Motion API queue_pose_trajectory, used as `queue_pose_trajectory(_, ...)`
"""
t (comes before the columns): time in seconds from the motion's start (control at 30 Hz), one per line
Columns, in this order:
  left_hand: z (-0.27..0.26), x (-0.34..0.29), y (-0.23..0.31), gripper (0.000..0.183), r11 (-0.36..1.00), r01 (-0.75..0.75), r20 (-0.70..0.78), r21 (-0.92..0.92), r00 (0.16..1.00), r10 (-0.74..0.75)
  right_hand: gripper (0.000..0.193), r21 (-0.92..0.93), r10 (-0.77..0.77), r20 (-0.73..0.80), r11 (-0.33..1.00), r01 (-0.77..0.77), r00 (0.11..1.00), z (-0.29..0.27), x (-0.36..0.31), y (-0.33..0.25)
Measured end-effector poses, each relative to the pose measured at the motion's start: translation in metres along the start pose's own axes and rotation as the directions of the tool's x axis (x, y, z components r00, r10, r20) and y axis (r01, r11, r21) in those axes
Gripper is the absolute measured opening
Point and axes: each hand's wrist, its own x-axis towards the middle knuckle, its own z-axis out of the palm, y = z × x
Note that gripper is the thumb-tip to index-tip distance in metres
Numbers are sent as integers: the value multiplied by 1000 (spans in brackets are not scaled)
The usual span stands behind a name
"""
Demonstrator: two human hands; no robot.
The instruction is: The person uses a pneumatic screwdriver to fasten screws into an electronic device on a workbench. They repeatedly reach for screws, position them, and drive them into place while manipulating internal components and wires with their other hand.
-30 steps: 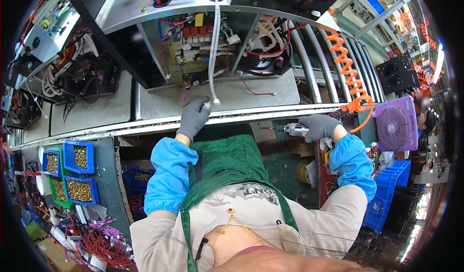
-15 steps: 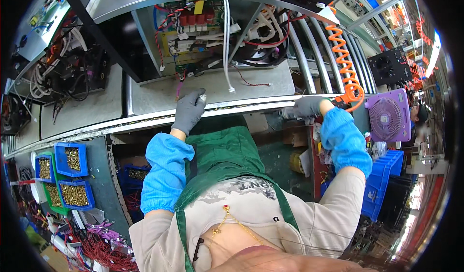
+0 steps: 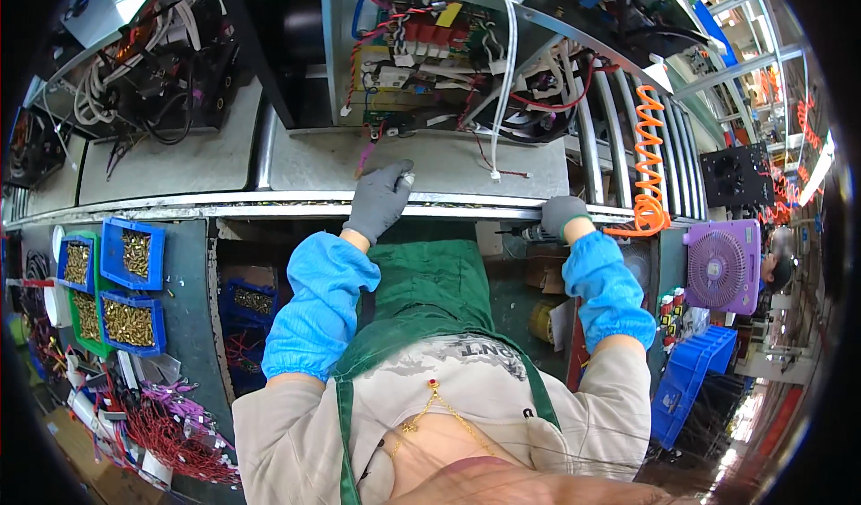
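My left hand, in a grey glove, rests over the metal bench edge with its fingers pinched together. Whatever is in the pinch is too small to make out. Beyond it stands an open metal cabinet with a circuit board and many wires inside. A purple-sleeved lead and a white cable hang out of its front. At the bench edge on the right, my gloved right hand is closed around an air screwdriver, mostly hidden by the hand. An orange coiled hose runs to it.
Blue bins of brass fasteners stand on a side table at left, above bundles of red wire. Metal rollers continue the bench to the right. A purple fan and a blue crate are at right.
The view has shifted, so the cabinet and bench sit lower and farther right. My right hand has come closer to my left with the air screwdriver. My left hand stays pinched near the cabinet.
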Motion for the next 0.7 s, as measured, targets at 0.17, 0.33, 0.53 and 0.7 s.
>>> queue_pose_trajectory(0.17, -7, 2, 11, 26, 995, 93, 84, -34, 992, -90, 36, 207, -234, -460, 910, 360, 856, -40, -12, -68)
queue_pose_trajectory(0.33, -19, -4, 8, 26, 1000, 22, -264, 18, 964, -17, 32, 303, -15, -848, 806, 509, 529, -103, 12, -132)
queue_pose_trajectory(0.53, -48, 14, -2, 22, 850, 95, -100, 519, 994, -50, 33, 320, 10, -890, 728, 607, 457, -112, 65, -163)
queue_pose_trajectory(0.7, -53, 28, 9, 24, 959, 75, -146, 274, 989, -35, 37, 356, 61, -908, 634, 687, 414, -98, 70, -162)
